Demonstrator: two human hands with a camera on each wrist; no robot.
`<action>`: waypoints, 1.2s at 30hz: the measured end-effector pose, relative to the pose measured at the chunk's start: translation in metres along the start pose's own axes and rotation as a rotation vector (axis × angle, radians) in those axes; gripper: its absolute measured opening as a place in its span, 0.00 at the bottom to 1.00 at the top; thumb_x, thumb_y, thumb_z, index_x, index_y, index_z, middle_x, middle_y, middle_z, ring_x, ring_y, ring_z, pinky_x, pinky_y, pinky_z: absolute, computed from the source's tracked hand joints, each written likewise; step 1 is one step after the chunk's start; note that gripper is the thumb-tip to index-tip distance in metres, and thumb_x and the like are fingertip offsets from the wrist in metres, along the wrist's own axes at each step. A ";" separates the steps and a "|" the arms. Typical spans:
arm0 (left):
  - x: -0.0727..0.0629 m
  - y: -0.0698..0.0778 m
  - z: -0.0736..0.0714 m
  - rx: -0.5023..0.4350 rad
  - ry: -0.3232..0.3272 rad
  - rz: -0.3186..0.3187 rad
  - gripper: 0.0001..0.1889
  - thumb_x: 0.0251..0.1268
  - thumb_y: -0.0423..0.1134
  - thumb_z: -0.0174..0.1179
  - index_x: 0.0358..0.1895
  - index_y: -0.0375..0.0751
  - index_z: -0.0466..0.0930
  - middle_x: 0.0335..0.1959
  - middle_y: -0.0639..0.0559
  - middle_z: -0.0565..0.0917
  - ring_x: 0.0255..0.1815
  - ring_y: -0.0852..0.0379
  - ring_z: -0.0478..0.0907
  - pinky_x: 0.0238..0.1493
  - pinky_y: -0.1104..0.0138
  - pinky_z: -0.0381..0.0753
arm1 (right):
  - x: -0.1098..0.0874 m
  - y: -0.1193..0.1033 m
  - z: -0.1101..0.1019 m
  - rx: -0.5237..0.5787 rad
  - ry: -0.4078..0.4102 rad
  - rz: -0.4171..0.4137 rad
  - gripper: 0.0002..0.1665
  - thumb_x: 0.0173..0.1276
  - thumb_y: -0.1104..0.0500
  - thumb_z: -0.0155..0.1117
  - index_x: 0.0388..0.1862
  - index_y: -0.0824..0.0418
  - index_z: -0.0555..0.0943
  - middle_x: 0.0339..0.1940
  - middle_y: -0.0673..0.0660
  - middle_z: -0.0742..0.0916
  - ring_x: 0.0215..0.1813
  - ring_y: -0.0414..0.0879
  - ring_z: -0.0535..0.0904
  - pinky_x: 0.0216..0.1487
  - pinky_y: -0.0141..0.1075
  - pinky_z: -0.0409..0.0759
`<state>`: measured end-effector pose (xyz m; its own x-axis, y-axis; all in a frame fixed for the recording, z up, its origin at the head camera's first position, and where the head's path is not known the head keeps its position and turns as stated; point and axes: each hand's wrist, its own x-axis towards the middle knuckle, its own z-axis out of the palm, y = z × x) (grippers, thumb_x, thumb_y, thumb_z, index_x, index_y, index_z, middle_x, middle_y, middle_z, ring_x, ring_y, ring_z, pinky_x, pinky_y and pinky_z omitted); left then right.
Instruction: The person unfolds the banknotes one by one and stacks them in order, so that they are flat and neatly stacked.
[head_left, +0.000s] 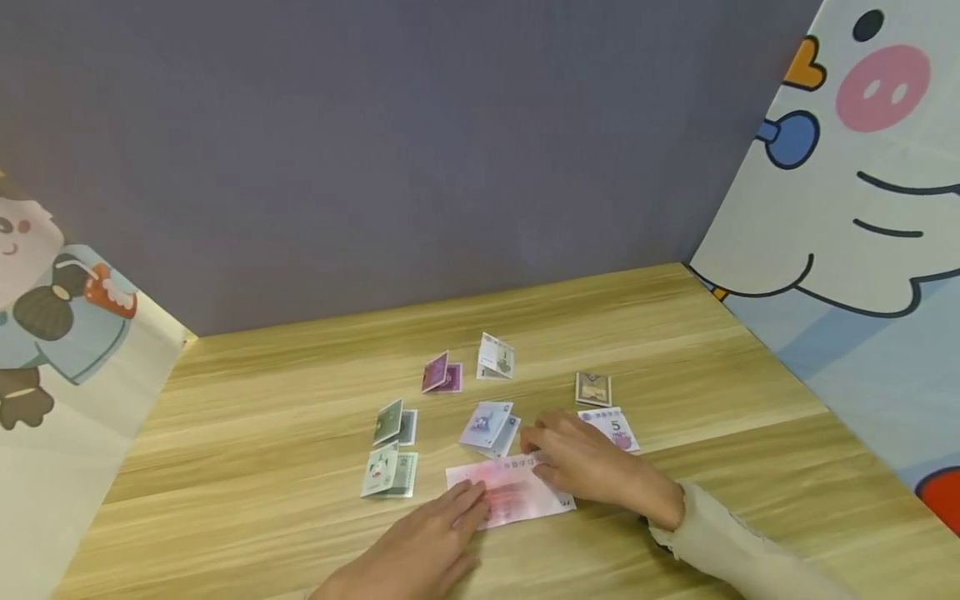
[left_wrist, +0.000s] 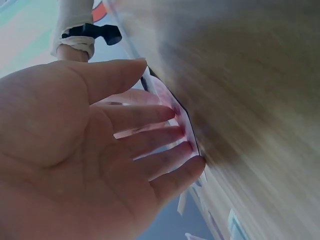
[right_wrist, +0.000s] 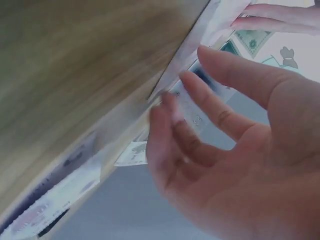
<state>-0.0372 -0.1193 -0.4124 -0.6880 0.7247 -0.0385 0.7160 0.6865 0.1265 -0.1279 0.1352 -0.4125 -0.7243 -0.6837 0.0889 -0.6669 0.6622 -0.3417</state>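
A pink sheet like a play banknote [head_left: 528, 492] lies in front of me on the wooden tabletop, its middle red and blurred. On its left part rest the fairly straight fingers of my left hand [head_left: 420, 546]; the left wrist view shows that hand [left_wrist: 115, 145] with its fingertips against the sheet. My right hand [head_left: 588, 462] touches the upper right edge of the sheet, fingers loosely bent. In the right wrist view, a gap shows between thumb and fingers of the right hand [right_wrist: 225, 140]. Just beyond the pink sheet stands a folded blue-lilac note [head_left: 486, 425].
Folded notes stand farther back: a magenta one [head_left: 436, 372], a greyish one [head_left: 497, 357], and at left a dark green [head_left: 388, 423] and a light green one [head_left: 380, 472]. Beyond my right hand lie a note marked 5 [head_left: 618, 427] and a brown folded note [head_left: 593, 389].
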 end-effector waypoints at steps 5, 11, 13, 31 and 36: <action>0.000 -0.002 -0.002 -0.045 -0.002 0.010 0.33 0.70 0.49 0.60 0.72 0.35 0.67 0.73 0.41 0.68 0.73 0.45 0.65 0.68 0.54 0.71 | 0.000 0.002 0.001 0.075 -0.027 -0.042 0.12 0.60 0.64 0.71 0.42 0.53 0.83 0.38 0.47 0.81 0.41 0.41 0.75 0.41 0.33 0.78; 0.000 -0.001 -0.003 -0.085 -0.038 -0.002 0.32 0.71 0.49 0.59 0.72 0.36 0.66 0.74 0.42 0.67 0.74 0.46 0.63 0.69 0.53 0.69 | 0.001 0.013 0.001 0.345 -0.203 -0.071 0.14 0.63 0.69 0.66 0.43 0.52 0.81 0.31 0.48 0.78 0.32 0.36 0.71 0.34 0.28 0.76; -0.001 -0.001 -0.003 -0.087 -0.040 -0.005 0.32 0.71 0.50 0.59 0.72 0.36 0.66 0.74 0.42 0.66 0.74 0.46 0.63 0.70 0.53 0.69 | 0.001 0.014 0.000 0.379 -0.220 -0.062 0.14 0.63 0.68 0.67 0.43 0.52 0.80 0.31 0.48 0.78 0.32 0.36 0.71 0.34 0.28 0.76; 0.002 -0.017 -0.003 -0.247 0.169 0.078 0.20 0.72 0.44 0.58 0.62 0.40 0.78 0.65 0.49 0.75 0.67 0.52 0.71 0.66 0.55 0.73 | 0.002 0.016 -0.002 0.400 -0.183 -0.075 0.04 0.68 0.63 0.64 0.40 0.55 0.82 0.31 0.43 0.79 0.34 0.33 0.73 0.36 0.28 0.78; 0.002 -0.022 -0.004 -0.321 0.166 0.052 0.16 0.73 0.40 0.57 0.60 0.42 0.80 0.64 0.50 0.76 0.66 0.54 0.70 0.66 0.58 0.73 | 0.004 0.016 -0.008 0.417 -0.208 -0.045 0.04 0.70 0.60 0.64 0.42 0.56 0.84 0.32 0.42 0.82 0.33 0.34 0.76 0.37 0.29 0.80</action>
<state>-0.0546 -0.1332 -0.4112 -0.6801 0.7207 0.1343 0.6953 0.5760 0.4298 -0.1427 0.1451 -0.4103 -0.6175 -0.7841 -0.0625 -0.5387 0.4794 -0.6928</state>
